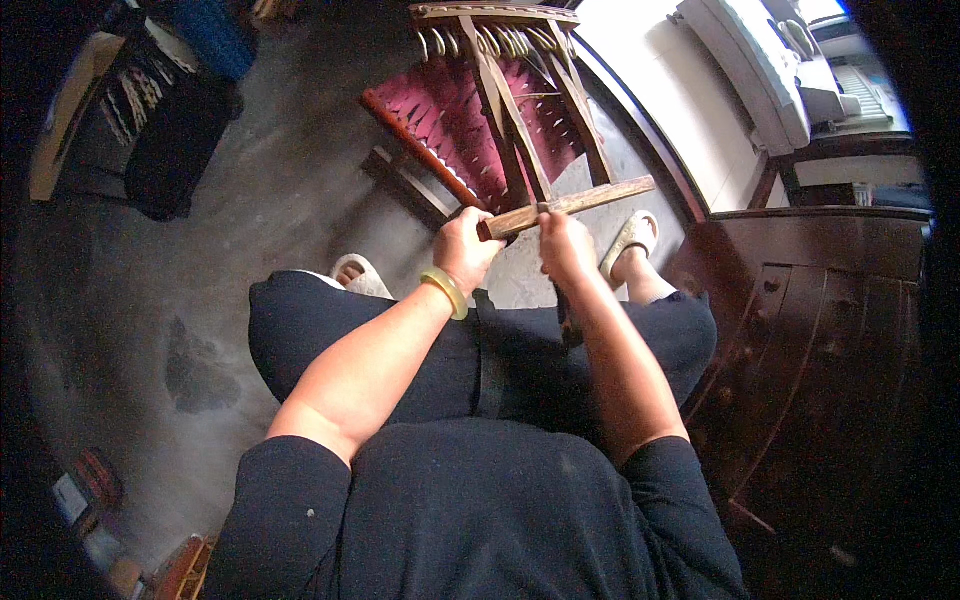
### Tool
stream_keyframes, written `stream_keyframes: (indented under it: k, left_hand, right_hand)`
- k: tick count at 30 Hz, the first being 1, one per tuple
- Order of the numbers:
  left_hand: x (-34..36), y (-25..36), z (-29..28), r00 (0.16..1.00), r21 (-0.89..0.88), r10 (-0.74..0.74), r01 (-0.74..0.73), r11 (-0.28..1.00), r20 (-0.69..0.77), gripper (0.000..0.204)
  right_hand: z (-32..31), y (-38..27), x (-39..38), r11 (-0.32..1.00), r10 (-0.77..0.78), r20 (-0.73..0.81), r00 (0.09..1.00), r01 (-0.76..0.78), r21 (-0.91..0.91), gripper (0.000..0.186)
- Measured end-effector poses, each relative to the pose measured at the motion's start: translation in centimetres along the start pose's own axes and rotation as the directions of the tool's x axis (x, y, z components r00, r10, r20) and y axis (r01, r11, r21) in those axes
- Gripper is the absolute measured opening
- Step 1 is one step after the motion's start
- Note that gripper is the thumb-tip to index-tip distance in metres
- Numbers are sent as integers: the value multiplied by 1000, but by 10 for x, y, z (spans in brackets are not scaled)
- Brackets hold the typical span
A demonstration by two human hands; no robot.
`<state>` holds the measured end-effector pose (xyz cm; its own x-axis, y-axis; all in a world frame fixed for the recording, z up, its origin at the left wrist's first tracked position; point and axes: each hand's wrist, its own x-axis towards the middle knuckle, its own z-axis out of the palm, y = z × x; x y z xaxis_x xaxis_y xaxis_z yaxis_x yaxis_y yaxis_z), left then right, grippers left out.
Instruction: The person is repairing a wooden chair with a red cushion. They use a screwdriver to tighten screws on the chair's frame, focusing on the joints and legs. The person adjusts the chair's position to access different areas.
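Daylight enters from upper right, washing out the white wall [690, 110] there. The grey floor [290, 190] is evenly, softly lit. Corners fall to black vignette. Dark cabinet [830, 330] at right loses detail. Fisheye bends edges near the rim; centre sharp, periphery slightly soft.

From above I see my left hand [466, 248] wrapped around the near end of a flat wooden stick [566, 206], and my right hand [566, 248] gripping it just beside, both fists closed. A pale green bangle [446, 292] sits on the left wrist. Beyond the stick stands a wooden frame [515, 90] strung with dark red weaving [440, 115] (its upper bars carry pale loops). Light sandals [630, 240] rest on the grey floor [250, 220].
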<state>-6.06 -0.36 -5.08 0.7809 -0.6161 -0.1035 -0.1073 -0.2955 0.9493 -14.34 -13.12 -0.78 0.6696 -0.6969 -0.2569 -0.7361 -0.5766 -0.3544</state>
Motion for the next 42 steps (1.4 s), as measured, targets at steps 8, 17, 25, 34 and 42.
stream_keyframes:
  k: [8, 17, 25, 34, 42]
  left_hand:
    - [-1, 1, 1, 999, 49, 32, -30, 998, -34, 31]
    - [-1, 1, -3, 989, 113, 140, -144, 983, 41, 48]
    - [3, -4, -23, 992, 135, 93, -104, 985, 81, 51]
    - [11, -10, -32, 998, -5, 63, -63, 998, -25, 43]
    - [2, 23, -26, 992, -203, -100, 114, 972, 79, 29]
  right_hand:
    - [7, -26, -35, 986, -143, 78, 987, 149, -73, 26]
    - [-3, 15, -44, 993, -13, 69, 998, 5, 115, 24]
    - [10, 40, -50, 961, 25, 19, 1000, -29, 277, 23]
    - [12, 48, -54, 954, -42, 71, 997, 18, 300, 22]
    - [22, 69, -58, 927, -84, 122, 989, 33, 372, 19]
